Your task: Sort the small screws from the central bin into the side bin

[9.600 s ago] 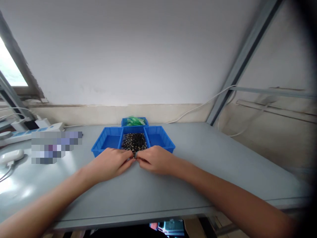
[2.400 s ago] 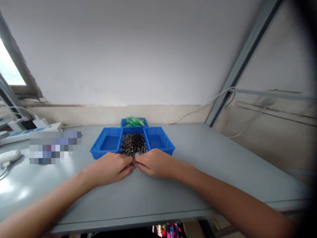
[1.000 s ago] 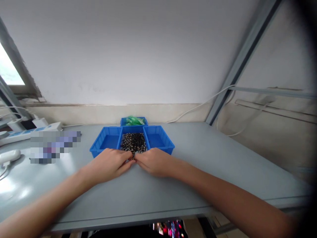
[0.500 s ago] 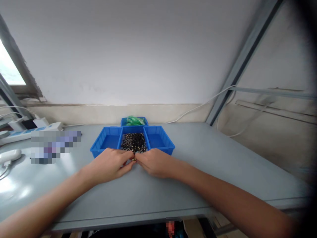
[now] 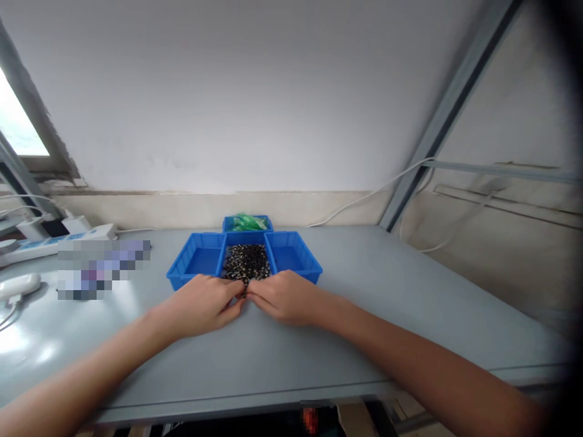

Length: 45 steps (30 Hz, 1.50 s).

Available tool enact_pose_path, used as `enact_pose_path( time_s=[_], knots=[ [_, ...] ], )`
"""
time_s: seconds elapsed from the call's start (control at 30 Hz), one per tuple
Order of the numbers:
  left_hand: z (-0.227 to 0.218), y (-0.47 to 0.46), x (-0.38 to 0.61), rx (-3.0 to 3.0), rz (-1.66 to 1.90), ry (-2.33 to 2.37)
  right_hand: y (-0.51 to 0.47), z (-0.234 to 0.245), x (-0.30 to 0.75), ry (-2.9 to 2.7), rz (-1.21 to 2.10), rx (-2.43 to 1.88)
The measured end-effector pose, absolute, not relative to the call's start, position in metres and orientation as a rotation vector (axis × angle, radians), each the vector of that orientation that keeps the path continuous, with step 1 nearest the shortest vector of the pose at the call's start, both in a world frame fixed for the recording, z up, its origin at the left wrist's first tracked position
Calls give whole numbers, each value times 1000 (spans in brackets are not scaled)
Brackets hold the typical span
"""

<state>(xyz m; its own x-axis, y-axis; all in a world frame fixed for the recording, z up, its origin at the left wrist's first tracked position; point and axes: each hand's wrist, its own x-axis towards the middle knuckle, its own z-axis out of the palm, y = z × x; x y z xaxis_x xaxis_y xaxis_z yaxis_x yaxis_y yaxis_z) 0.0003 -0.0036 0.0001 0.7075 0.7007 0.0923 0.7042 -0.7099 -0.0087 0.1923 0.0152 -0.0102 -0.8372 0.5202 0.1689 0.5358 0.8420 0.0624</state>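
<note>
My left hand [image 5: 203, 303] and my right hand [image 5: 285, 297] rest on the grey table [image 5: 255, 352], fingertips pinched together over a tiny metal part [image 5: 245, 295] that is too small to name. Both hands sit just in front of the middle blue tray [image 5: 246, 262], which is heaped with small dark metal parts. The left blue tray [image 5: 195, 262] and the right blue tray [image 5: 294, 255] flank it, and I see nothing inside either.
A fourth blue tray [image 5: 247, 222] with green pieces stands behind the middle one. A white power strip [image 5: 54, 243] and a white device [image 5: 18, 286] lie at the far left. A white cable [image 5: 364, 197] runs along the wall to a slanted metal post [image 5: 446, 109].
Both hands have stayed in front of the middle tray with only slight finger shifts. The small part showed between the fingertips half a second ago and is now mostly covered.
</note>
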Motion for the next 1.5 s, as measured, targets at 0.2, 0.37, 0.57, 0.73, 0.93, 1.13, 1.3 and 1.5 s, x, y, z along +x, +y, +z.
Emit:
enact_pose_path(
  time_s=[0.2,0.37,0.57,0.73,0.93,1.13,1.3,1.5],
  knots=[
    [-2,-3,-1,-2840,-98,-1205,15,-10,193,-2804,-127,-820],
    [-1,-4,-1,-2849,-103,-1216,18,-15,194,-2791,-145,-767],
    [-2,-4,0,-2821,-124,-1207,22,-18,194,-2792,-274,-727],
    [-4,-2,-1,-2804,-117,-1212,21,-16,194,-2790,-298,-731],
    [-1,-3,-1,-2820,-100,-1203,18,-13,193,-2800,-251,-765],
    [1,-5,0,-2831,-98,-1209,18,-11,193,-2826,-184,-801],
    [0,-4,0,-2816,-96,-1211,18,-10,193,-2874,-171,-824],
    [1,-3,0,-2874,-158,-1161,18,-10,191,-2877,-223,-826]
  ],
)
